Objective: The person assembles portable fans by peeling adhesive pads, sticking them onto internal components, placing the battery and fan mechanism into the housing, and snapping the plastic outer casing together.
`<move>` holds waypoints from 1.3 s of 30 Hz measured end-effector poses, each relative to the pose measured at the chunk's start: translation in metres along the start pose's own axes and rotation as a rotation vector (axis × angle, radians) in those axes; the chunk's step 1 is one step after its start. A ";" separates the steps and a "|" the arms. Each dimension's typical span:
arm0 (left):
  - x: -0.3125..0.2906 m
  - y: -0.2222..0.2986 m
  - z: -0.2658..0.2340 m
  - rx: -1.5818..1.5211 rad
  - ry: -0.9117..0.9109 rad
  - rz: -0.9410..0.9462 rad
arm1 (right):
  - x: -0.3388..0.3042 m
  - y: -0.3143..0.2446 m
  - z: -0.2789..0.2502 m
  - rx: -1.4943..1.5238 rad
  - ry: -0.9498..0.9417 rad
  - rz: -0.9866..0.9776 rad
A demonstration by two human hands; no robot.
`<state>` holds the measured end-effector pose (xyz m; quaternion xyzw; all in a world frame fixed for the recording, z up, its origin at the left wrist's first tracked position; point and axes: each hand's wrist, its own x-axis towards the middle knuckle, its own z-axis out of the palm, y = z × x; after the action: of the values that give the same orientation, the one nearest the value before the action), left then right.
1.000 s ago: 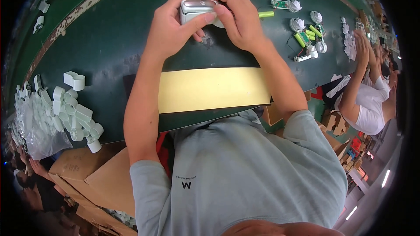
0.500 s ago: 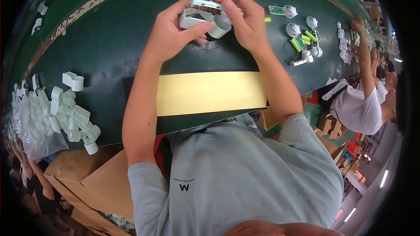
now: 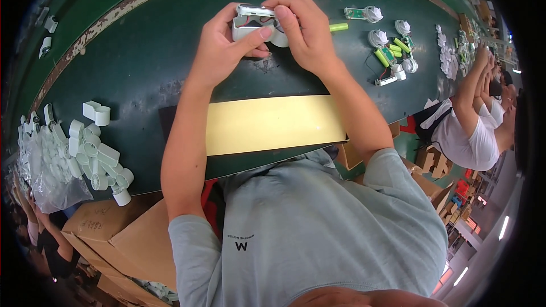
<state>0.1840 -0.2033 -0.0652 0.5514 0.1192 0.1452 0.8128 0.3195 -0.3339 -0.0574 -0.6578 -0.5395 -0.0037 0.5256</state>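
Above the yellow sheet, both my hands hold a white plastic housing (image 3: 243, 33) with a rounded, tube-like end. My left hand (image 3: 223, 40) is closed around its left side, thumb along the near wall. Closed on the other end is my right hand (image 3: 304, 33), its thumb and fingers pinching a narrow white strip-shaped part (image 3: 256, 11) along the housing's far edge. Red wires (image 3: 263, 20) show in the gap between strip and housing. My fingers hide part of the inside. Just right of my right hand lies a green cylindrical battery cell (image 3: 339, 27).
A yellow sheet (image 3: 273, 125) on a dark mat lies before me. To the right are green circuit boards (image 3: 355, 13) with white round parts and several cells. White housings (image 3: 91, 148) and a clear plastic bag (image 3: 54, 179) are heaped at left. Co-workers (image 3: 469, 131) sit on both sides.
My hands and the housing have shifted slightly left. The strip sits closer to the housing, with less wire showing. More of the green cell is visible. The right-hand co-worker's arm has moved.
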 end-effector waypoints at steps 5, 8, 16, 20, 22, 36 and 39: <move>-0.001 -0.001 0.002 -0.052 0.003 0.015 | -0.002 -0.003 0.004 -0.079 0.049 -0.054; 0.000 0.000 0.005 -0.026 -0.015 -0.014 | -0.002 0.002 0.003 -0.068 0.025 -0.040; 0.000 -0.004 0.005 -0.032 0.041 0.074 | -0.001 0.001 0.002 -0.018 -0.002 -0.028; 0.001 -0.003 0.009 -0.029 0.068 0.123 | -0.002 0.003 0.000 -0.032 -0.007 -0.013; 0.001 -0.003 0.008 0.002 0.068 0.114 | -0.001 0.003 -0.001 -0.066 -0.019 -0.052; -0.001 -0.004 0.007 0.098 0.112 0.115 | 0.002 0.004 -0.009 -0.092 -0.114 -0.110; -0.001 -0.004 0.007 0.050 0.104 0.127 | 0.001 0.006 -0.009 -0.070 -0.108 -0.105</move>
<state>0.1863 -0.2114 -0.0660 0.5698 0.1294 0.2220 0.7806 0.3286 -0.3388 -0.0570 -0.6459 -0.6005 -0.0147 0.4712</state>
